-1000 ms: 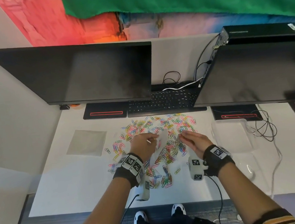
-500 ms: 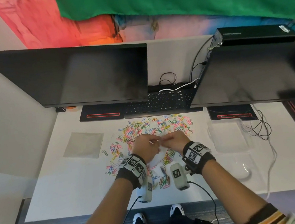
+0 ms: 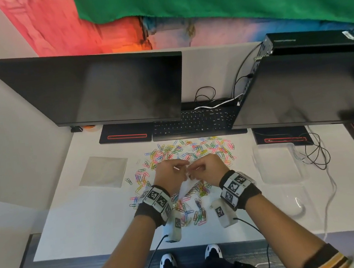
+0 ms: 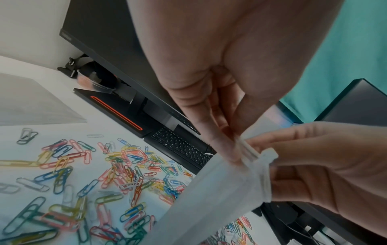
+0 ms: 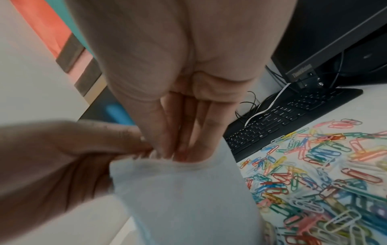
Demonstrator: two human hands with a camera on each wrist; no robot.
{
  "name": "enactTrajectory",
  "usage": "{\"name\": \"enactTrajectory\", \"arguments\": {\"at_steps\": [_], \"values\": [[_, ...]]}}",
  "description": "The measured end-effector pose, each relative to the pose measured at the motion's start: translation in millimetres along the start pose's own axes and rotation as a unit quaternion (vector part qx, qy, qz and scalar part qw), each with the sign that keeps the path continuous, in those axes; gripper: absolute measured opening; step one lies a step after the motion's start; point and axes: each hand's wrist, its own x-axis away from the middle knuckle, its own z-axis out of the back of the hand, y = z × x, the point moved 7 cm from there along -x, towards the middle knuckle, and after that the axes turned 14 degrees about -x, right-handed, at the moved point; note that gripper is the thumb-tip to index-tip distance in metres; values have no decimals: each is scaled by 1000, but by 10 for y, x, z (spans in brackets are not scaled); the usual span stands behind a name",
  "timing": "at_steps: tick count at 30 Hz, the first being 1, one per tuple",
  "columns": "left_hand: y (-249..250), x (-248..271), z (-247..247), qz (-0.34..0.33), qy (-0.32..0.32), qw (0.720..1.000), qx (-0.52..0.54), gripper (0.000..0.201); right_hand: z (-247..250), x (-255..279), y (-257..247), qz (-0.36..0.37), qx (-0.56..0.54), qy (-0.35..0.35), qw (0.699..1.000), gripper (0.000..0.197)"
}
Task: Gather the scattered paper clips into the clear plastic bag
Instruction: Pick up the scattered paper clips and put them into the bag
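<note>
1. The clear plastic bag (image 3: 185, 188) is held in the air over the near part of the paper clips (image 3: 187, 152), hanging down between the two wrists; in the left wrist view its zip strip (image 4: 254, 154) is seen pinched at the top.
2. The bag's top edge is pinched by the left hand (image 3: 169, 175) with curled fingers, and the same edge is gripped from the other side by the right hand (image 3: 206, 170), fingers bent onto the plastic. Neither hand is released.
3. A second ago the right hand was apart from the bag, out over the clips; half a second ago it had been brought against the left hand, and that joined grip is kept now.
4. This change is judged to mean that the mouth of the bag is being pulled open, so that clips can be dropped in. Whether the zip has parted cannot be told.
5. No clips can be made out inside the bag; the pile is seen spread over the desk (image 3: 89, 221) as before, between the bag and the keyboard (image 3: 194, 124) and also nearer the person than the bag.
6. Left of the pile a flat grey sheet (image 3: 104, 172) is lying unchanged; right of the pile a clear tray (image 3: 278, 162) is standing unchanged.
</note>
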Motion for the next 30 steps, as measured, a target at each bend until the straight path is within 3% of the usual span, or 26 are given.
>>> {"name": "enactTrajectory", "arguments": {"at_steps": [4, 7, 9, 11, 13, 17, 21, 26, 30], "values": [[-95, 13, 105, 23, 12, 999, 33, 22, 392, 42, 173, -26, -149, 44, 988, 15], [-164, 9, 190, 35, 22, 998, 49, 23, 704, 105, 588, -99, -155, 89, 979, 23], [-217, 0, 244, 38, 33, 997, 57, 22, 827, 193, 1083, -207, -60, 99, 972, 53], [-269, -3, 309, 37, 48, 997, 56, 22, 763, 299, 1523, -292, 65, 46, 953, 97], [-336, -6, 370, 45, 63, 996, 49, 20, 600, 327, 1721, -283, 141, 17, 949, 119], [-452, 7, 388, 64, 65, 995, 38, 19, 327, 153, 1584, -188, 164, 52, 967, 112], [-471, 42, 343, 69, 53, 996, 28, 19, 162, -123, 1459, -130, 203, 10, 971, 98], [-411, 77, 256, 62, 44, 997, 25, 19, -39, -186, 1345, -26, 348, -42, 936, 55], [-434, 83, 163, 68, 23, 997, 25, 17, 5, -169, 1295, 9, 346, -23, 938, 36]]}}
